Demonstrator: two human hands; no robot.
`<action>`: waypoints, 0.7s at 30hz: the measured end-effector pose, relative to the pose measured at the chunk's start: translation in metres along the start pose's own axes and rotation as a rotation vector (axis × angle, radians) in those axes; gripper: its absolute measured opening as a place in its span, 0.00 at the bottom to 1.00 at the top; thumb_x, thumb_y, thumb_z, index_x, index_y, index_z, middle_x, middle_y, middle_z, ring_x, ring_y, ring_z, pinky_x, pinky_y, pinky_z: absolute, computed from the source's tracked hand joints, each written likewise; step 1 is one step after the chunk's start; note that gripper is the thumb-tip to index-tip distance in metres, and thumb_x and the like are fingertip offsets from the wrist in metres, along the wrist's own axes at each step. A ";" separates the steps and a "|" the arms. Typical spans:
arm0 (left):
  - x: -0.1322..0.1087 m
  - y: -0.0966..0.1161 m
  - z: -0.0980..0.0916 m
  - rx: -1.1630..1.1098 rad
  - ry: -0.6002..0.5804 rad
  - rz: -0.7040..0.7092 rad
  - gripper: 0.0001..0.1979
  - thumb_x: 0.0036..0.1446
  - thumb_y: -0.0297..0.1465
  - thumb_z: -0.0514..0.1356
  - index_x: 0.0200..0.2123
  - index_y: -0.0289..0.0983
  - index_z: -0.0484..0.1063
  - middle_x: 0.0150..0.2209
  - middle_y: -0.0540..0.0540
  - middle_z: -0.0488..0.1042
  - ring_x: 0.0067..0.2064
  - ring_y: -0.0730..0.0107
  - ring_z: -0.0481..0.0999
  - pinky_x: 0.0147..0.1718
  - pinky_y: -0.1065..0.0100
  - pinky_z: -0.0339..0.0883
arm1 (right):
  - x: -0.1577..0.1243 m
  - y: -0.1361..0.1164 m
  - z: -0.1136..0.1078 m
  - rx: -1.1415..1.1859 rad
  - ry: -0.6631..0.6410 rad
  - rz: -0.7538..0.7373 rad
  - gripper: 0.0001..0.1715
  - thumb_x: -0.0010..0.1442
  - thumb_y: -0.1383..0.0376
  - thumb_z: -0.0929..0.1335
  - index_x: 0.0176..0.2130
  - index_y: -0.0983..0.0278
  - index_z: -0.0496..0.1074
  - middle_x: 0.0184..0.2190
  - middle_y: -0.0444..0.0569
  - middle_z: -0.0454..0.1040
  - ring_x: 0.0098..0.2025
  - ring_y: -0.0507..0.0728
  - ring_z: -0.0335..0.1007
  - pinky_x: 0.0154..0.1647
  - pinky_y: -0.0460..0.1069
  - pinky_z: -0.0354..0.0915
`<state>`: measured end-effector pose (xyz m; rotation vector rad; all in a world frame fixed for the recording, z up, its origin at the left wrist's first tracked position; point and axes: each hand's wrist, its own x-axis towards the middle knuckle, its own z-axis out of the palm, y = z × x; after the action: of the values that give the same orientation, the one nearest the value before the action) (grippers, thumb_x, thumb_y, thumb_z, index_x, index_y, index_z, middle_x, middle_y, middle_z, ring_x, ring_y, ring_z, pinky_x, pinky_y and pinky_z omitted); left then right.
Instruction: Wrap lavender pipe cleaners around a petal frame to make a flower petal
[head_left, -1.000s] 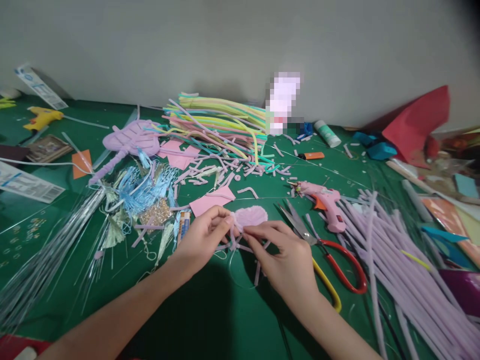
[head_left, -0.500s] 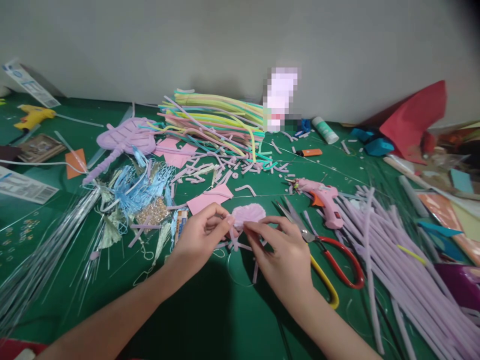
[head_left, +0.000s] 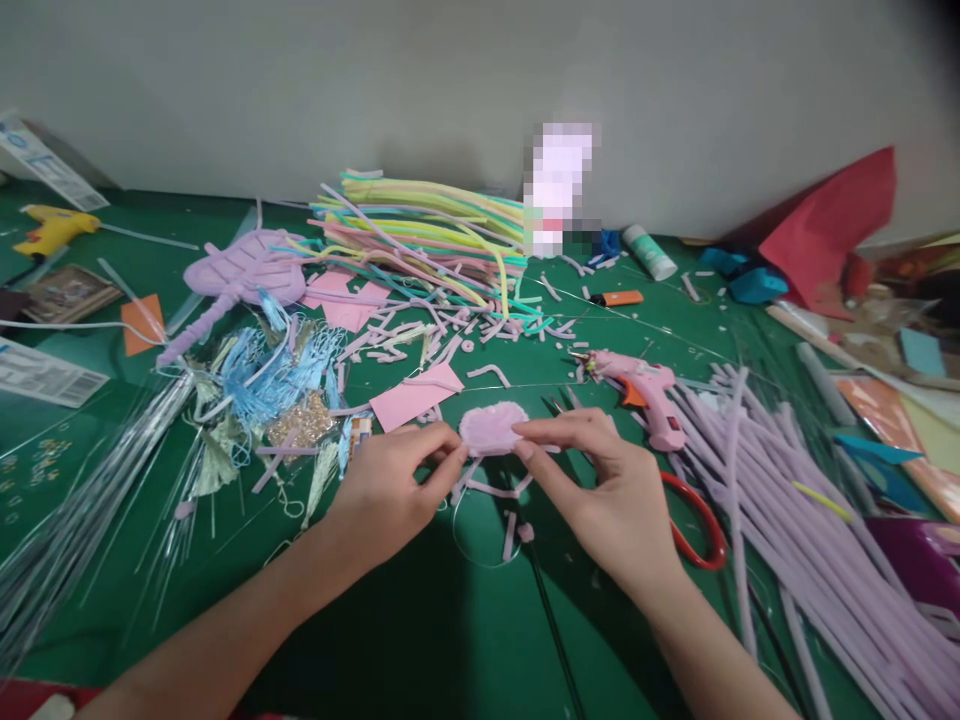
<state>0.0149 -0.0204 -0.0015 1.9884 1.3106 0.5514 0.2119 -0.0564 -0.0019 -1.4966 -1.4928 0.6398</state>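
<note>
A small oval of lilac pipe cleaner is held up between my two hands. My left hand pinches its left edge between thumb and fingertips. On the right edge, my right hand has its thumb and index finger closed. Below the oval lie loose lilac pipe cleaner pieces and a thin clear loop of line. Red-handled scissors lie partly hidden behind my right hand. A pink hot glue gun rests just beyond them.
Long lilac pipe cleaners spread across the right side. At the back sits a bundle of coloured pipe cleaners. Blue tassels, a lilac fan shape and silvery wires lie left. A yellow glue gun is far left.
My right hand has shifted right, to the oval's right edge, and covers more of the scissors. The oval now shows more fully between my hands. A dark stick with a lilac tip now shows below.
</note>
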 end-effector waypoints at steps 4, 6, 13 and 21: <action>-0.001 -0.007 0.004 0.194 0.071 0.174 0.10 0.60 0.33 0.56 0.30 0.41 0.77 0.28 0.46 0.78 0.33 0.63 0.74 0.33 0.67 0.62 | 0.000 0.000 -0.003 0.065 -0.030 0.062 0.10 0.54 0.67 0.72 0.39 0.58 0.79 0.34 0.47 0.77 0.35 0.55 0.73 0.38 0.51 0.71; -0.002 -0.009 0.005 0.201 0.077 0.207 0.10 0.61 0.33 0.56 0.32 0.42 0.78 0.29 0.45 0.79 0.33 0.62 0.74 0.34 0.66 0.62 | 0.001 0.001 -0.004 0.129 -0.054 0.106 0.10 0.55 0.66 0.72 0.39 0.58 0.79 0.35 0.48 0.78 0.34 0.55 0.74 0.38 0.51 0.71; 0.001 -0.003 0.005 0.046 -0.021 0.110 0.10 0.63 0.34 0.56 0.34 0.41 0.78 0.31 0.48 0.80 0.34 0.64 0.76 0.34 0.68 0.62 | 0.002 0.002 -0.001 0.201 -0.161 0.063 0.19 0.55 0.62 0.74 0.47 0.59 0.75 0.40 0.48 0.79 0.41 0.56 0.75 0.41 0.51 0.71; -0.003 0.003 0.009 -0.051 -0.112 0.112 0.10 0.63 0.32 0.55 0.30 0.38 0.72 0.25 0.50 0.74 0.30 0.70 0.73 0.31 0.71 0.61 | 0.006 0.003 0.000 0.081 -0.183 -0.020 0.04 0.57 0.65 0.72 0.30 0.60 0.79 0.29 0.45 0.80 0.33 0.56 0.77 0.35 0.50 0.71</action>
<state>0.0218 -0.0265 -0.0056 2.0294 1.1132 0.5128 0.2141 -0.0498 -0.0034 -1.3895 -1.5977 0.8339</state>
